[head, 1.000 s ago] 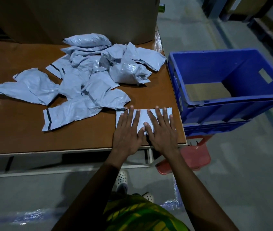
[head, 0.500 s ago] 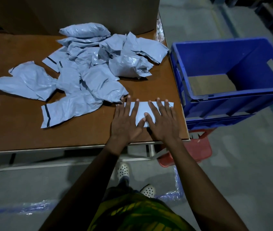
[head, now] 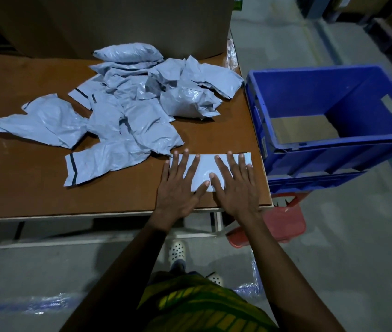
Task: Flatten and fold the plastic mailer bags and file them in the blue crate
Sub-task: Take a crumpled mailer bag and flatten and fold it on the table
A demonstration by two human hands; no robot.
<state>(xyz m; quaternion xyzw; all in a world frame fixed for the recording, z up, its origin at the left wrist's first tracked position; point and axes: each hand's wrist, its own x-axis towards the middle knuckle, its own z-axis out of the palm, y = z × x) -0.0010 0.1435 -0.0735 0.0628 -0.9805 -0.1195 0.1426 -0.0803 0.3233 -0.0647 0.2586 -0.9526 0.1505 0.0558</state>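
You are pressing your left hand (head: 178,188) and right hand (head: 236,188) flat, fingers spread, on a seemingly folded mailer (head: 204,164) lying just left of the blue crate (head: 309,161); the crumpled mailers (head: 139,116) are sitting farther left of the crate.

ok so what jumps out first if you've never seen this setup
The left hand and right hand lie flat on a folded grey mailer at the near right corner of the table. Behind them sprawls a heap of crumpled mailer bags; the blue crate stands to the table's right.
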